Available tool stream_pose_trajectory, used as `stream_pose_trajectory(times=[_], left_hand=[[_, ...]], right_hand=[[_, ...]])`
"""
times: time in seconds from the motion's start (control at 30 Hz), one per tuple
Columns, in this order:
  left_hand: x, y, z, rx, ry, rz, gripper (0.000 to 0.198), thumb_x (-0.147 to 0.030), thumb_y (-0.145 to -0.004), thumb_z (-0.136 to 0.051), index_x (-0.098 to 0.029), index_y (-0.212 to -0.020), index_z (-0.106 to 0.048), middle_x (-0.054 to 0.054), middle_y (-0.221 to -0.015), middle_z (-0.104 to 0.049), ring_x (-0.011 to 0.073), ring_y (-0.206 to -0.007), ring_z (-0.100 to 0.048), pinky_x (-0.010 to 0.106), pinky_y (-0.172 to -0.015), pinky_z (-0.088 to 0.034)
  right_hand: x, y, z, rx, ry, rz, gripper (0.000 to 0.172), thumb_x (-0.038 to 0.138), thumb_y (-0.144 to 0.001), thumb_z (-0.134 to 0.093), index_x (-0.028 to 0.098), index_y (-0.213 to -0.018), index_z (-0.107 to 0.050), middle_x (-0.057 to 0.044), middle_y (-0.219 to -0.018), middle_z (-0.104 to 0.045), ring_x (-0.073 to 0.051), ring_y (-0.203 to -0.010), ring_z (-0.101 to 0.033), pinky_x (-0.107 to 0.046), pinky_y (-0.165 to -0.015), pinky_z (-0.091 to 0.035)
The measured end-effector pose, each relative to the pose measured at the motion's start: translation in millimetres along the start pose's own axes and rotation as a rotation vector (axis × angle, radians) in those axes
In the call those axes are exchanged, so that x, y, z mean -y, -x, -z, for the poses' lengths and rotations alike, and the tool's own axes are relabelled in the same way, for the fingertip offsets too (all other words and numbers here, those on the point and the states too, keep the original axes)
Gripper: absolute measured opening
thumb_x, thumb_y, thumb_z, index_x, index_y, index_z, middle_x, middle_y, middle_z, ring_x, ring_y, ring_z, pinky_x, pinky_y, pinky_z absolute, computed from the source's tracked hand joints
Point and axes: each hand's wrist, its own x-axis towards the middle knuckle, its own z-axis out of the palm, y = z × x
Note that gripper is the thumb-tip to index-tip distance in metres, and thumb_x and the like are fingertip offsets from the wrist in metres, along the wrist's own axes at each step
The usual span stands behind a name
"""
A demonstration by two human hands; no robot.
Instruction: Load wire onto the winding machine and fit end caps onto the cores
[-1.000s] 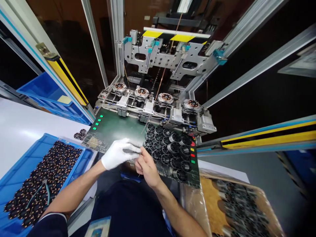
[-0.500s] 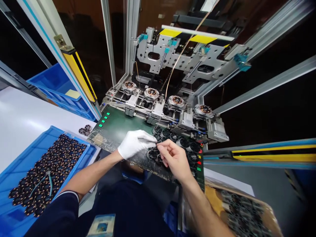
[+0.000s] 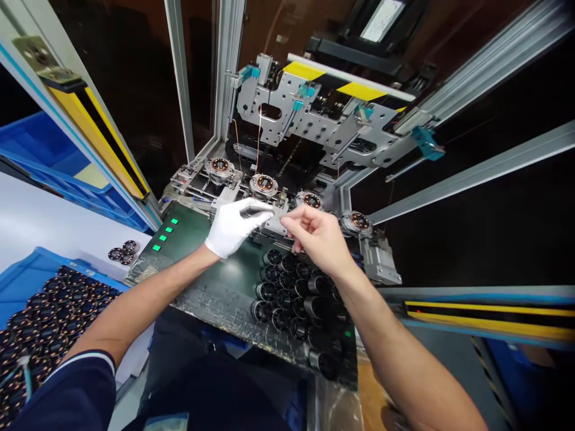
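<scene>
Desk: A dark machine bay with a metal frame (image 3: 227, 66) rises behind a green worktop (image 3: 233, 275). How far along is the work?

Me: Partway, by my judgement. Four copper-marked rings (image 3: 265, 183) sit in a line of metal holders (image 3: 263, 193), one to each. Dark rings (image 3: 285, 297) stand in rows on the worktop's right side, with no copper that I can make out; I take those as what is left.

Desk: And your hands?

Me: My gloved left hand (image 3: 231, 230) and bare right hand (image 3: 317, 236) come nearly tip to tip before the two middle holders. Thumb and fingers are drawn close on each; whether they pinch anything thin, I cannot tell.

Desk: What surrounds you?

Me: At left, a blue tray (image 3: 27, 278) bears a heap of similar rings (image 3: 54, 311), done by the look of their copper. Three loose rings (image 3: 130, 246) lie just beyond, on a white table (image 3: 36, 206). Four green squares (image 3: 165, 238) glow at the worktop's left end, and yellow guard strips (image 3: 90, 131) flank the bay.
</scene>
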Motion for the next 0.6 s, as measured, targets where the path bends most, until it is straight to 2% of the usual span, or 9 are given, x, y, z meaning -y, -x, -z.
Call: stream_pose_trajectory(times=[0.1,0.23,0.37,0.47,0.53,0.6], left_hand=[[13.1,-37.9,-2.3,0.010,-0.069,-0.077,0.018,-0.032,-0.098,-0.082,-0.022,-0.112,-0.088,0.005,-0.110,-0.087,0.0188,-0.102,-0.081,0.030,-0.099,-0.062],[33.4,-92.1,-10.2,-0.103,-0.155,-0.120,0.013,-0.027,-0.100,-0.079,-0.020,-0.108,-0.086,0.003,-0.106,-0.086,0.0167,-0.099,-0.080,0.027,-0.094,-0.059],[55.0,-149.8,-28.6,-0.258,0.062,0.075,0.012,-0.019,-0.104,-0.070,-0.015,-0.110,-0.080,0.006,-0.104,-0.085,0.0149,-0.092,-0.079,0.024,-0.083,-0.062],[68.3,-183.6,-41.1,-0.383,0.201,0.174,0.016,-0.020,-0.110,-0.062,-0.015,-0.117,-0.075,0.009,-0.112,-0.085,0.0137,-0.092,-0.080,0.020,-0.076,-0.062],[75.4,-196.7,-44.2,-0.439,0.225,0.187,0.015,-0.020,-0.111,-0.061,-0.015,-0.115,-0.074,0.009,-0.112,-0.085,0.0139,-0.093,-0.081,0.020,-0.075,-0.063],[81.0,-203.4,-42.9,-0.450,0.236,0.190,0.013,-0.020,-0.111,-0.061,-0.016,-0.114,-0.073,0.009,-0.111,-0.085,0.0144,-0.093,-0.081,0.020,-0.077,-0.064]], right_hand=[[-4.1,-45.8,9.8,0.012,-0.041,0.063,0.051,0.064,-0.084,-0.093,0.016,-0.088,-0.074,0.003,-0.066,-0.064,-0.008,-0.045,-0.053,-0.019,-0.038,-0.044],[-15.7,-106.9,22.1,-0.011,-0.042,0.141,0.057,0.070,-0.080,-0.094,0.017,-0.087,-0.075,0.004,-0.065,-0.062,-0.007,-0.047,-0.050,-0.018,-0.039,-0.044],[-32.5,-158.7,27.7,-0.112,-0.100,0.190,0.059,0.073,-0.076,-0.094,0.019,-0.088,-0.072,0.004,-0.069,-0.059,-0.007,-0.054,-0.050,-0.017,-0.042,-0.042],[-49.7,-183.5,27.6,-0.292,-0.224,0.180,0.056,0.071,-0.081,-0.089,0.023,-0.095,-0.065,0.006,-0.076,-0.058,-0.007,-0.058,-0.049,-0.017,-0.044,-0.043],[-62.5,-192.2,28.3,-0.398,-0.280,0.135,0.052,0.068,-0.084,-0.086,0.024,-0.097,-0.062,0.007,-0.077,-0.056,-0.006,-0.056,-0.047,-0.017,-0.043,-0.042],[-73.6,-196.1,30.9,-0.442,-0.292,0.093,0.048,0.063,-0.084,-0.086,0.024,-0.097,-0.061,0.009,-0.075,-0.054,-0.006,-0.054,-0.045,-0.017,-0.043,-0.041]])
